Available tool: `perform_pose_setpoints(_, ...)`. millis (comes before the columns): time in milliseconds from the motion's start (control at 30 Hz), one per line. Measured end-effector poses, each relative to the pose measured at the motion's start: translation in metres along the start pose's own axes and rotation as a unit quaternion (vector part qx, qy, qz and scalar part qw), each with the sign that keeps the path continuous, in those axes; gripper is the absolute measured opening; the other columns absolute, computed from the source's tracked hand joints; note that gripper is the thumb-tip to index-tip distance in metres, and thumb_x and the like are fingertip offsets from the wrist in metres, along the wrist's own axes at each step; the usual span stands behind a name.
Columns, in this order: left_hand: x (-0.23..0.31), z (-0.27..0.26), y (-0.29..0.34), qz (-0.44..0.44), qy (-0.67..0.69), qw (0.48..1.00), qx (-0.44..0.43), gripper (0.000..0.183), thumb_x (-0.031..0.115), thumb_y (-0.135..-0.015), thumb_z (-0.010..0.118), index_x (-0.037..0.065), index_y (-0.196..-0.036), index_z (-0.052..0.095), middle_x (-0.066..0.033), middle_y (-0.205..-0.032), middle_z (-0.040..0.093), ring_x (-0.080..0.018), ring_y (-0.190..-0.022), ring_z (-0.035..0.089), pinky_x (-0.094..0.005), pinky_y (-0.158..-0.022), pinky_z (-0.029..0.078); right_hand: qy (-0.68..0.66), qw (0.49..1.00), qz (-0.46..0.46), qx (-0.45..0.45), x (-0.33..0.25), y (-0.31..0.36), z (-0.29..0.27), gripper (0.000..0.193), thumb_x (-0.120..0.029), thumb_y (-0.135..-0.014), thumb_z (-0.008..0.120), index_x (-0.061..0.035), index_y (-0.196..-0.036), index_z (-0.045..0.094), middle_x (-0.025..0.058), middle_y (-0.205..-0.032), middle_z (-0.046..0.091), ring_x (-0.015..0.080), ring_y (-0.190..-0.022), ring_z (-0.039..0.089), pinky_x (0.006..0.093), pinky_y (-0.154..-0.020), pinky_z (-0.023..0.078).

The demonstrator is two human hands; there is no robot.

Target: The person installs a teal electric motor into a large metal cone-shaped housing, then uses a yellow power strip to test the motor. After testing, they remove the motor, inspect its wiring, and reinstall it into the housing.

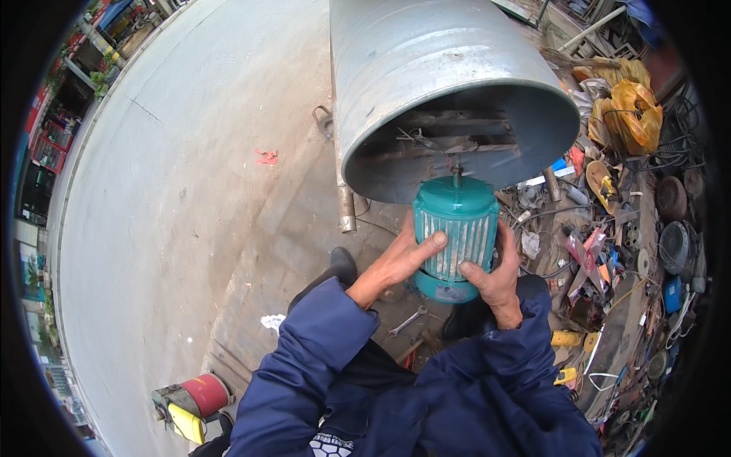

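Motor (455,234) over dusty outdoor ground (259,297)

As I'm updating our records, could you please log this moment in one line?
left hand: holding green motor | right hand: holding green motor | shaft: toward metal cylinder | wrench: on ground

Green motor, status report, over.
Left hand, right hand gripping green motor. Shaft end away from body. Open metal cylinder beyond. Wrench on ground below.

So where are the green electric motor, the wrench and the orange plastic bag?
Green electric motor (457,242), head view: ribbed middle of its housing.
Wrench (407,321), head view: middle of its shank.
Orange plastic bag (638,116), head view: its crumpled side.
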State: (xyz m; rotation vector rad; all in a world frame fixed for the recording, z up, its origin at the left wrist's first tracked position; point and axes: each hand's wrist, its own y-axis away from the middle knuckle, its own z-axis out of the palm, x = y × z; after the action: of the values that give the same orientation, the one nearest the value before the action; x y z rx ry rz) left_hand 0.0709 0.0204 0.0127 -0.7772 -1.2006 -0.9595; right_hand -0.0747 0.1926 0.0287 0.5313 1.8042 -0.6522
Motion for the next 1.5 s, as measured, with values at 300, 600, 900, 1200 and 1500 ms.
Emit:
perform_pose_setpoints(300, -0.017, 0.007, -0.03, -0.045, 0.127, 0.988, 0.08, 0.097, 0.061, -0.095, 0.069, -0.009, -0.153, 0.036, -0.0278, -0.143, 0.056, -0.033, -0.132, 0.059, -0.0419, -0.11, 0.049, 0.064, 0.997, 0.052, 0.012, -0.017, -0.022, 0.005, 0.097, -0.04, -0.08, 0.088, 0.0098, -0.148, 0.042, 0.0224, -0.137, 0.059, 0.0289, -0.128, 0.057, 0.0409, -0.112, 0.043)
perform_pose_setpoints(600, 0.003, 0.011, -0.023, 0.085, 0.471, 0.878, 0.005, 0.072, 0.047, -0.096, 0.074, -0.004, -0.142, 0.052, -0.0188, -0.126, 0.068, -0.0233, -0.114, 0.07, -0.0368, -0.096, 0.059, 0.316, 0.944, -0.022, -0.09, -0.086, -0.063, -0.011, 0.066, -0.049, -0.107, 0.057, 0.0073, -0.142, 0.056, 0.02, -0.135, 0.063, 0.025, -0.122, 0.059, 0.0376, -0.108, 0.044)
perform_pose_setpoints(900, 0.006, -0.009, -0.01, 0.068, 0.49, 0.869, 0.013, 0.064, 0.045, -0.095, 0.074, 0.003, -0.14, 0.058, -0.0117, -0.12, 0.071, -0.0176, -0.108, 0.07, -0.0351, -0.095, 0.059, 0.234, 0.965, 0.021, -0.113, -0.057, -0.251, -0.032, 0.04, -0.032, -0.106, 0.064, 0.0021, -0.126, 0.07, 0.0105, -0.111, 0.075, 0.0167, -0.097, 0.069, 0.0285, -0.088, 0.052)
perform_pose_setpoints(1200, 0.017, -0.022, 0.008, 0.069, 0.531, 0.844, 0.026, 0.06, 0.045, -0.093, 0.076, 0.005, -0.134, 0.061, -0.0094, -0.113, 0.073, -0.0162, -0.097, 0.073, -0.0339, -0.088, 0.06, 0.491, 0.845, -0.037, -0.209, 0.022, -0.35, -0.025, 0.038, -0.027, -0.102, 0.068, 0.0011, -0.128, 0.068, 0.0098, -0.112, 0.073, 0.0173, -0.099, 0.069, 0.0283, -0.087, 0.052)
perform_pose_setpoints(1500, 0.021, -0.032, 0.014, 0.058, 0.542, 0.838, 0.005, 0.073, 0.052, -0.091, 0.076, 0.0, -0.139, 0.056, -0.0135, -0.118, 0.07, -0.0192, -0.105, 0.071, -0.0351, -0.091, 0.059, 0.521, 0.823, -0.05, -0.221, 0.029, -0.352, -0.012, 0.04, -0.029, -0.101, 0.068, 0.0002, -0.129, 0.067, 0.0084, -0.11, 0.072, 0.0156, -0.096, 0.067, 0.027, -0.084, 0.052)
